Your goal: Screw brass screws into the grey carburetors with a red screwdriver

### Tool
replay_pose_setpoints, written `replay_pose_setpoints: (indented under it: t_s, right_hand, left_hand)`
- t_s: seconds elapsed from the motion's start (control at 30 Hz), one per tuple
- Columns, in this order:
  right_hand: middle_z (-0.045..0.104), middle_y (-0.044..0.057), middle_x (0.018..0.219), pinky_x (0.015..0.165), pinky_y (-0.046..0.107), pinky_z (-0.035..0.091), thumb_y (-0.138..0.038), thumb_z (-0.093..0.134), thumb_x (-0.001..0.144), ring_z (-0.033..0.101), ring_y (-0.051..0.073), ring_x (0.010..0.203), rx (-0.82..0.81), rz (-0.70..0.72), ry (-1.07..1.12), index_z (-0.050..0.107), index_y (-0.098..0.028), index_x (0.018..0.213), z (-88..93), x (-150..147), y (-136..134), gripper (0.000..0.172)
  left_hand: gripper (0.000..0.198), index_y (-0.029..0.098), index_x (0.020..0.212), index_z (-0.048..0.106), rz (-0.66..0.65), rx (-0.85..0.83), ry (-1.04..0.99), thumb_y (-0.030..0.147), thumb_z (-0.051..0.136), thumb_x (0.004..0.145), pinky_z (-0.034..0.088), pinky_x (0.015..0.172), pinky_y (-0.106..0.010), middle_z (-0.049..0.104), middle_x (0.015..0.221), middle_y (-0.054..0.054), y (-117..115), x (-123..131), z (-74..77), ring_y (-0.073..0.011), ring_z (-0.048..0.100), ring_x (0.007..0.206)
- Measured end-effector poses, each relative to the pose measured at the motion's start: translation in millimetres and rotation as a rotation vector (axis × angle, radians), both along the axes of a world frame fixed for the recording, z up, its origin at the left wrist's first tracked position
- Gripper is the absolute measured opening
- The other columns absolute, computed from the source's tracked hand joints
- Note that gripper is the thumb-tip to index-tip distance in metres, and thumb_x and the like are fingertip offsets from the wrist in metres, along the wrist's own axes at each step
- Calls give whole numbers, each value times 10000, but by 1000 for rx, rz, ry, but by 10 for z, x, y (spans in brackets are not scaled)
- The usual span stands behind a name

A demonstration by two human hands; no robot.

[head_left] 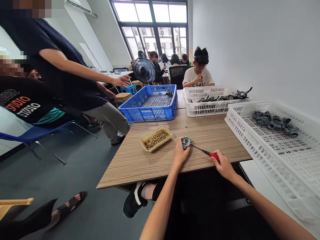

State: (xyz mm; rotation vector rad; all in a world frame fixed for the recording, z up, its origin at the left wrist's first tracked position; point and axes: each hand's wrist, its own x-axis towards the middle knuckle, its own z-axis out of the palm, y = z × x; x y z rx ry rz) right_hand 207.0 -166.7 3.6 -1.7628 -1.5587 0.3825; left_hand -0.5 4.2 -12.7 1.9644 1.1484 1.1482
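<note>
- Left hand (180, 155): extended toward twelve o'clock, fingers clamped on the metal part (186, 141) over the bench (130, 166).
- Right hand (223, 164): at the part's four o'clock, fingers closed round the screwdriver's (214, 156) red handle, shaft toward ten o'clock.
- Bare wood separates the part from the screw tray (160, 143) at nine o'clock.
- Screwdriver tip: contact indistinct. White crate (262, 150), three o'clock: cut off.
</note>
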Motion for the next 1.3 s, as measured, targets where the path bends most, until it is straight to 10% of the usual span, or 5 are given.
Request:
replay_pose_setpoints:
  t_s: [1.3]
  right_hand:
    - [689,21,773,643,330,443,-557,423,1031,644,227,630,-30,2,0,517,-252,998,10,5,12,321]
  left_hand:
    - [501,224,1270,494,-7,-7,-24,154,605,786,507,1031,-411,690,1210,-113,18,5,-28,-272,661,1158]
